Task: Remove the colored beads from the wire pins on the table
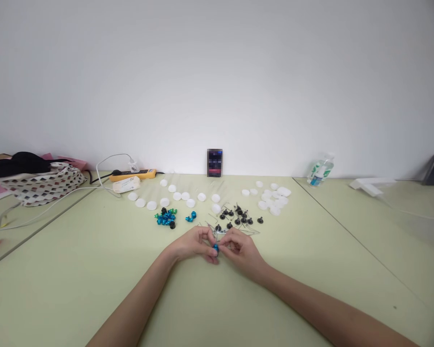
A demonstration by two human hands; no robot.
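Observation:
Near the middle of the table, a small shiny blue metallic part [216, 247] is pinched between the thumb and fingers of my left hand [194, 244]. My right hand [244, 250] is closed right beside it, its fingertips on a thin wire-like piece that mostly hides behind them. Just beyond my hands lie several black round parts with stems [237, 221], mixed with thin metal wires [251, 231]. To the left is a pile of small blue, green and black parts [166, 219], with a few blue ones [191, 217] set apart.
White round caps [164, 202] on clear tubes lie at the back, and more white discs [275, 197] cluster to the right. A phone [214, 163] leans on the wall. Also there: a yellow power strip [144, 174], a plastic bottle [321, 169] and a patterned cloth bag [45, 185].

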